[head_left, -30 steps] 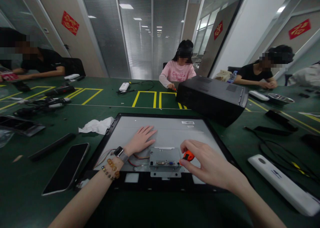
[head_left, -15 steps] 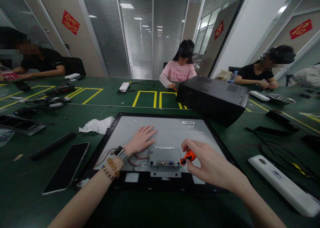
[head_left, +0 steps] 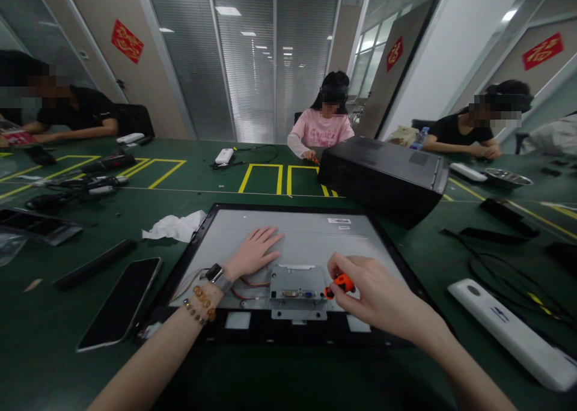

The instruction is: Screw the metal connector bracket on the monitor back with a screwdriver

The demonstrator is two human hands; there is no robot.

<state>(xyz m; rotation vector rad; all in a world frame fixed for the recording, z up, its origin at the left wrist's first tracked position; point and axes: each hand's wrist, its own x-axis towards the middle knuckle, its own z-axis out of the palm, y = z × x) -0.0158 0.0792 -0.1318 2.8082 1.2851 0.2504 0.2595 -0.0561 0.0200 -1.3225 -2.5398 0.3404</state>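
A flat monitor panel [head_left: 311, 231] lies on the green table with its grey metal back up and a black frame around it. My left hand [head_left: 256, 250] rests flat on that back, fingers spread. Between my hands sits a metal bracket box [head_left: 297, 282] with video ports, and coloured wires run from its left side. My right hand [head_left: 367, 288] is closed around an orange and black screwdriver [head_left: 342, 283]. The screwdriver points at the right side of the bracket box; its tip is too small to make out.
A phone [head_left: 119, 303] and a black bar [head_left: 94, 264] lie left, near crumpled tissue [head_left: 175, 226]. Behind the panel stands a large black casing [head_left: 383, 173]. A white device [head_left: 509, 333] and black cables lie right. Several people sit around the table [head_left: 202, 176].
My right fingers have shifted on the screwdriver handle, which appears turned a little. My left hand and the panel have stayed in place.
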